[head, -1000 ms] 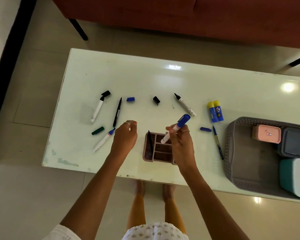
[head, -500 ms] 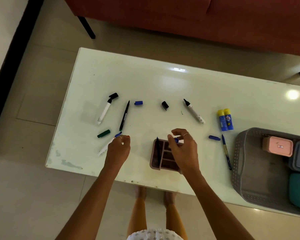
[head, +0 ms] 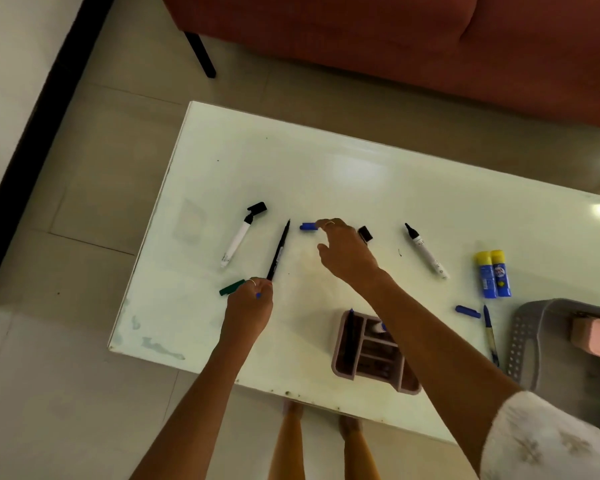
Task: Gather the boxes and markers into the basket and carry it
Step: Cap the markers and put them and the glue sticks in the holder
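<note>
Pink plastic, the divided organiser box (head: 374, 351) stands at the near edge of the bench (head: 360, 174) with a black pen upright in its left slot; up and left of it the left hand (head: 248, 308) has its grip clamped round a marker of which only a blue bit shows. Farther from the box, the right hand (head: 347, 251) reaches with its grip apart, fingertips just right of the loose blue cap (head: 309, 226), whose long axis lies left-right, so I judge the right hand takes it.

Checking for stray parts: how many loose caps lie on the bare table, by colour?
Blue caps: 2
Black caps: 2
Green cap: 1
Total: 5
</note>
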